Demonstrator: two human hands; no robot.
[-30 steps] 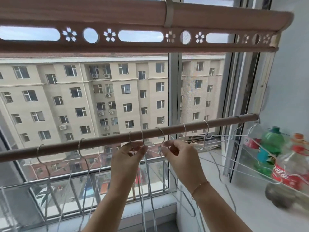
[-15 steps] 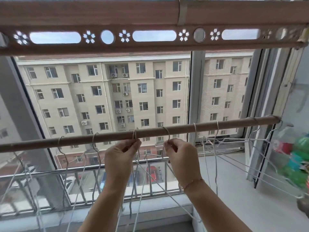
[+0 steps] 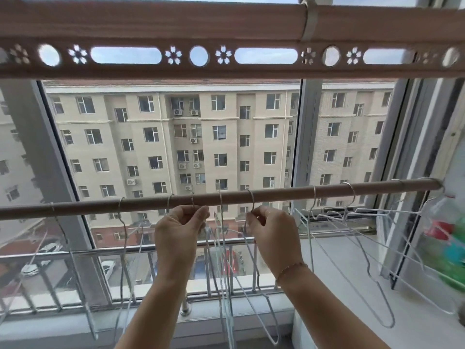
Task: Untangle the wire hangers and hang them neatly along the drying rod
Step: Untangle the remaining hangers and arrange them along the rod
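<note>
The left hand (image 3: 180,230) and right hand (image 3: 273,235) are each pinching a hanger neck just under its hook. The wire hangers (image 3: 252,197) are dangling from the drying rod (image 3: 327,191), probably feeling light, springy and snag-prone, so necks are offering the surest hold.

Left hand (image 3: 177,233) and right hand (image 3: 274,235) now further apart than 1.0 s ago. Hanger hooks (image 3: 252,197) at the fingers spread wider along rod (image 3: 327,191). Bottles (image 3: 442,238) shifted to right frame edge.

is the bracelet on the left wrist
No, the bracelet circles the wrist of the right hand, which pinches a wire hanger.
</note>
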